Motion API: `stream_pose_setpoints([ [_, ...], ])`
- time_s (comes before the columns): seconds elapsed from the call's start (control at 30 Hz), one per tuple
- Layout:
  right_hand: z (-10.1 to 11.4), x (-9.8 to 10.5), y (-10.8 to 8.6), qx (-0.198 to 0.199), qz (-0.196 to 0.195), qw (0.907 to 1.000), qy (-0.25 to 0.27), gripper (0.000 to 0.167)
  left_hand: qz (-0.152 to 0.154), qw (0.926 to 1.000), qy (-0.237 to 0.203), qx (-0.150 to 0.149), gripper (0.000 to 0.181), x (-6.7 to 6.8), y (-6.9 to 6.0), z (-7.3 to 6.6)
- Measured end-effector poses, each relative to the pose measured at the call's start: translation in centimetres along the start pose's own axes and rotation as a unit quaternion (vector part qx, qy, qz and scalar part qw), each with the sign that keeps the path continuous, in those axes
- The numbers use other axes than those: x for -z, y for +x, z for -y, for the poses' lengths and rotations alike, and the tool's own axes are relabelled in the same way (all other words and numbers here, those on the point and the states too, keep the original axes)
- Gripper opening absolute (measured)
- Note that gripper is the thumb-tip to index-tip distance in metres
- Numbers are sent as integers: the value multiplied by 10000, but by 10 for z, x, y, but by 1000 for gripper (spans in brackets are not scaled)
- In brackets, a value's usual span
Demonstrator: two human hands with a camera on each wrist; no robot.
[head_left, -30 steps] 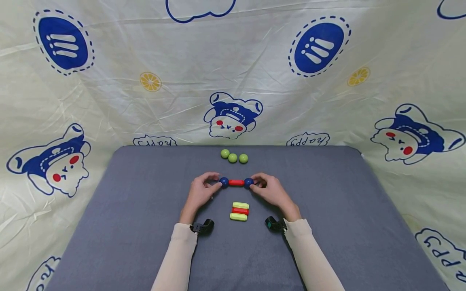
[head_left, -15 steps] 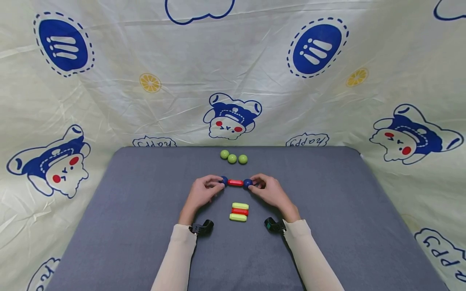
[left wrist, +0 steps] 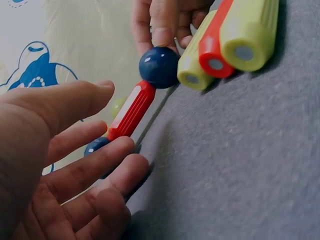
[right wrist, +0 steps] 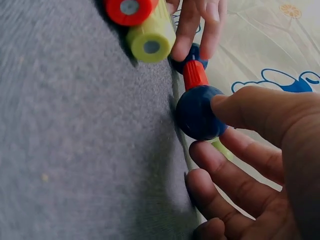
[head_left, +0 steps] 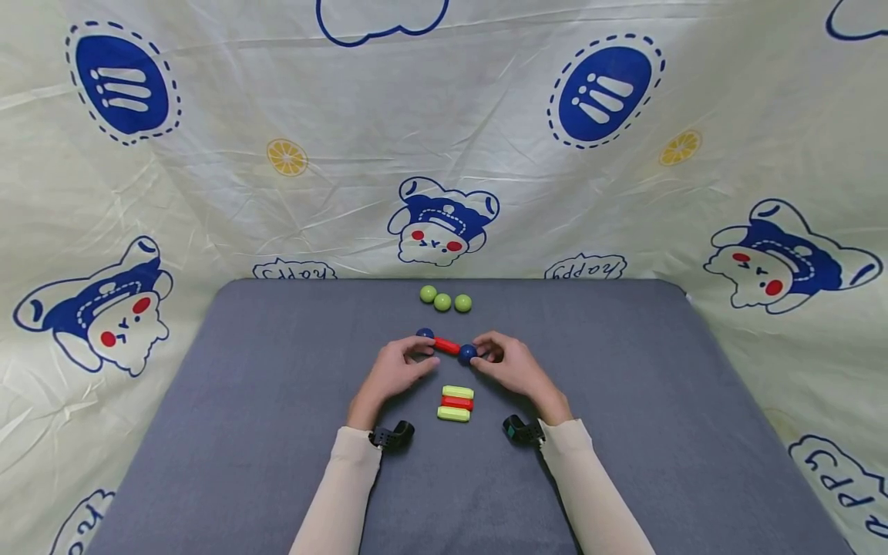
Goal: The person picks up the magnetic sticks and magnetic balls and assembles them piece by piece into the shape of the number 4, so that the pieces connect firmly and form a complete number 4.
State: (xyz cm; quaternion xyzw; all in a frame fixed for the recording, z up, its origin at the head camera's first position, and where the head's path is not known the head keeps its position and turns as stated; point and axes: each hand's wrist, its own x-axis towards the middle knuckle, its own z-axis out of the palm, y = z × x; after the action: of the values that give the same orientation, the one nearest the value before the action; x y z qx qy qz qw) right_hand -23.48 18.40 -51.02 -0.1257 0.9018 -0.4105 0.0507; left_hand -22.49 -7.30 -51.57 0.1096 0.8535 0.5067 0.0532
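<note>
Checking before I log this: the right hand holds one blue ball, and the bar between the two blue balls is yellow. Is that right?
Not quite: the bar is red, not yellow, as the head view shows. The rest stands: the right hand holds one blue ball, with the bar between the two.

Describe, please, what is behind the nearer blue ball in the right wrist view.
A red stick and another blue ball show behind it; the stick's near end is covered.
</note>
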Motion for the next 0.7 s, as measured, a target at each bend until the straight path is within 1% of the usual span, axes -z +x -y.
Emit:
stream_pose_setpoints([
  [0.1, 2, 0, -1, 5, 110, 9999, 7, 28, 12, 10000, 57, -22, 44, -2, 1, -2],
  [0.27, 3, -2, -1, 36, 216, 9998, 6, 26, -94, 9999, 33, -57, 48, -4, 1, -6],
  [0.4, 6, -3, -1, 57, 303, 9995, 56, 25, -160, 9998, 99, 47, 47, -6, 1, -8],
  [0.53, 9, -5, -2, 170, 379, 9991, 64, 24, -213, 9996, 100, 173, 47, -10, 1, -9],
  [0.7, 13, -7, -3, 219, 480, 9986, 5, 24, -398, 9990, 48, 178, 44, -15, 1, -9],
])
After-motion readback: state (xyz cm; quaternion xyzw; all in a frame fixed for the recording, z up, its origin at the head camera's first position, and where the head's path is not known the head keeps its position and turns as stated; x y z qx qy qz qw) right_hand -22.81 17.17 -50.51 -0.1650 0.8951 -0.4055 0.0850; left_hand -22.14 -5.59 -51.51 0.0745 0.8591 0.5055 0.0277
